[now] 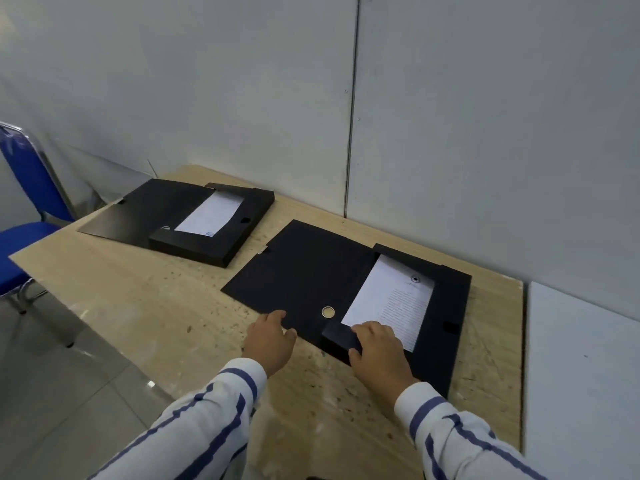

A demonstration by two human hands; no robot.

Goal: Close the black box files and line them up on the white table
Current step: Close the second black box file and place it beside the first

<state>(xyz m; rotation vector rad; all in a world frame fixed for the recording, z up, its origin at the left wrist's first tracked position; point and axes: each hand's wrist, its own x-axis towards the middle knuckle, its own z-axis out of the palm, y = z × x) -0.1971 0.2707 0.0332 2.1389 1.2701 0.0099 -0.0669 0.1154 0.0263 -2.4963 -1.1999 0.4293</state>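
Note:
Two black box files lie open on a light wooden table [145, 306]. The near box file [446, 306] holds a printed white sheet [391, 303], and its lid [301, 271] is spread flat to the left with a round metal ring near the front. My left hand [270, 341] rests at the lid's front edge, fingers curled onto it. My right hand [377, 355] presses on the front corner of the box tray, thumb against its side. The far box file [207, 220] lies open at the back left, also with paper inside.
A white table [581, 375] adjoins the wooden one on the right. A blue chair [24, 209] stands at the left, over a tiled floor. A grey panelled wall [242, 81] runs right behind both tables.

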